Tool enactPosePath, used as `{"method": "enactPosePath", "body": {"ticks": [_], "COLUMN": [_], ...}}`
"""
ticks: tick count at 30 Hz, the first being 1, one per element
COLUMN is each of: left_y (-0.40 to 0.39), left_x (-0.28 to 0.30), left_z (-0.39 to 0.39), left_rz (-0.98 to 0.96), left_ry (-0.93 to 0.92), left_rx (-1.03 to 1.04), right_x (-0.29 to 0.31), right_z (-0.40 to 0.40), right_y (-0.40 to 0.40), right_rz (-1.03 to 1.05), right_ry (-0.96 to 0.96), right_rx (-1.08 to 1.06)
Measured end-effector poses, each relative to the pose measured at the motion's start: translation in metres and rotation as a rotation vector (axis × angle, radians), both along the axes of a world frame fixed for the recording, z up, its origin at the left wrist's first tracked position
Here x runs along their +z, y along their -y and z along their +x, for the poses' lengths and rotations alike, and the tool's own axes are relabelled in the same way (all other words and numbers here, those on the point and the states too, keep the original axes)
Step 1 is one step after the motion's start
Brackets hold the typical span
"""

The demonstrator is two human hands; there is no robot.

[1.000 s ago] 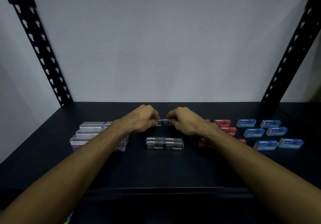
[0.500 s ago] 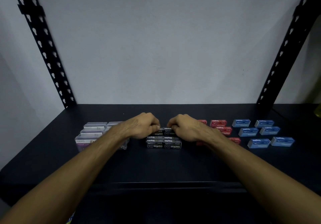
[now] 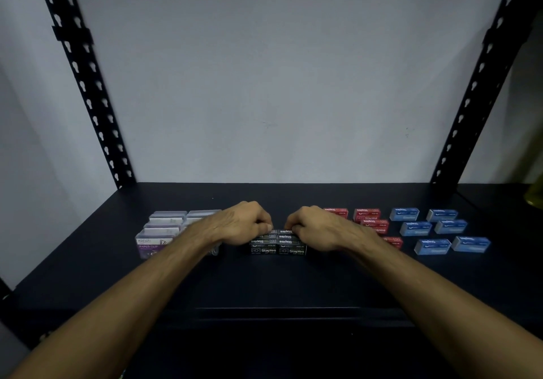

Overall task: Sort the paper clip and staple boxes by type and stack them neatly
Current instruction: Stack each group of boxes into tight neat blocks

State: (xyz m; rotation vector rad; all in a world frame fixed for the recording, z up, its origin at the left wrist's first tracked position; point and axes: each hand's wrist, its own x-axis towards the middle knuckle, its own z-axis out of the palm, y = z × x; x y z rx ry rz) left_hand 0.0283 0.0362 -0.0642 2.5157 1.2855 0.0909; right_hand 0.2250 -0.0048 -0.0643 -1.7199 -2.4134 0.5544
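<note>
Left hand [image 3: 244, 224] and right hand [image 3: 316, 227] both pinch the top black boxes [image 3: 277, 242] (labelled "Staples") at centre shelf [image 3: 279, 284]; clear "PAPER CLIP" boxes [image 3: 160, 236] at nine o'clock, red boxes [image 3: 368, 217] and blue boxes [image 3: 432, 227] at three.

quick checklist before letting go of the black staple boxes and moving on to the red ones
1. Both hands on the black staple boxes: left hand and right hand pinch the top boxes. Ok.
2. Black stack squared up: front labels line up in two columns; the back is hidden by the hands. Cannot tell.
3. Paper clip boxes grouped at the left, apart from the black stack. Ok.
4. Red staple boxes stacked: they lie loose on the shelf, some behind the right wrist. Not ok.
5. Blue staple boxes stacked: spread out singly. Not ok.
</note>
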Motion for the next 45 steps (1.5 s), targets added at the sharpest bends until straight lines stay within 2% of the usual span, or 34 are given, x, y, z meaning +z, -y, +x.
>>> {"method": "enactPosePath", "body": {"ticks": [10,13,21,45], "left_y": [0.013,0.016,0.013,0.015], "left_x": [0.006,0.003,-0.002,0.002], "left_z": [-0.004,-0.004,0.000,0.003], "left_rz": [-0.117,-0.091,-0.055,-0.021], "left_ry": [-0.005,-0.066,-0.037,-0.088], "left_rx": [0.016,-0.026,-0.004,0.032], "right_x": [0.003,-0.002,-0.009,-0.009], "right_z": [-0.001,-0.002,-0.003,-0.004], "right_y": [0.014,0.013,0.008,0.006], "right_rz": [-0.069,-0.022,0.034,0.029], "right_ry": [0.035,0.042,0.025,0.026], "right_rx": [0.015,0.025,0.008,0.000]}}
